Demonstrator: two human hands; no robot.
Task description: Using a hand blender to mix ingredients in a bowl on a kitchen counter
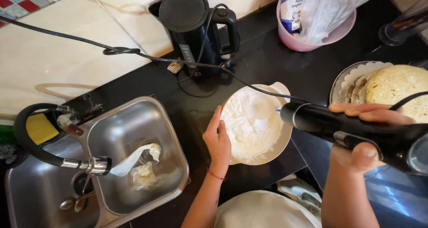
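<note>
Progress: the white cream (249, 123) in the bowl (285, 143) already stands thick, with ridges and a smooth hollow where the mixer head sits; judging by that, the whipping looks well along, though how stiff it is cannot be told from above.
Left hand (217, 141): fingers flat and curled against the bowl's near rim, steadying it from the sink side.
Right hand (363, 134): wrapped tight around the black hand blender (352, 130), whose shaft points from the hand toward the bowl, tip down in the cream.
Bowl: between the two hands on the black counter (267, 58), touching the left, just ahead of the right.
Plate (352, 78): beyond the right hand, bearing a stack of flat round cakes (394, 87).
Pink tub (312, 38): well beyond the right hand, holding a bag and a packet.
Sink (133, 121): out past the left hand, crumpled white paper at its drain.
Kettle (194, 25): beyond the bowl, black, lid shut.
</note>
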